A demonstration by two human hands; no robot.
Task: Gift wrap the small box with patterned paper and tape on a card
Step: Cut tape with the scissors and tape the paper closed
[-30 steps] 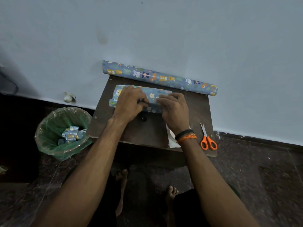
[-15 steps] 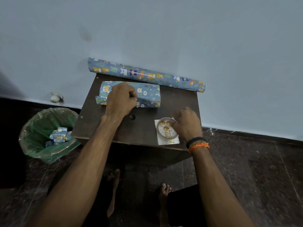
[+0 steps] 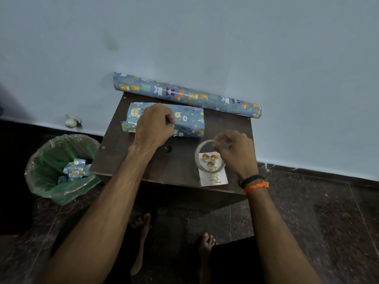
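Blue patterned paper covers the box (image 3: 184,121), which lies flat on the dark wood surface (image 3: 178,167), toward the wall. Left hand (image 3: 152,126) rests on the box; fingers curled, thumb and forefinger pinching at the paper seam on the near face. A loose paper flap sticks out at the box's end, left of that grip.

Right hand (image 3: 235,154) is blurred; fingers curled round the far rim of the tape ring (image 3: 207,156), the ring tilted up off the card (image 3: 213,177). Whether the ring's near edge touches the card, cannot tell. Card is white, gold lettering near its front edge, 3 gold balloons showing through the ring. It lies below the right grip, at the surface's near edge, apart from the box.

Paper roll (image 3: 186,95), same print, lies beyond both grips along the wall. Black screw head (image 3: 167,148) sits between the 2 hands. Black and orange bands (image 3: 254,183) on the right wrist.

Floor, left of the left arm: bin (image 3: 49,181) with green liner, paper scraps (image 3: 74,171) inside. Bare feet under the surface.
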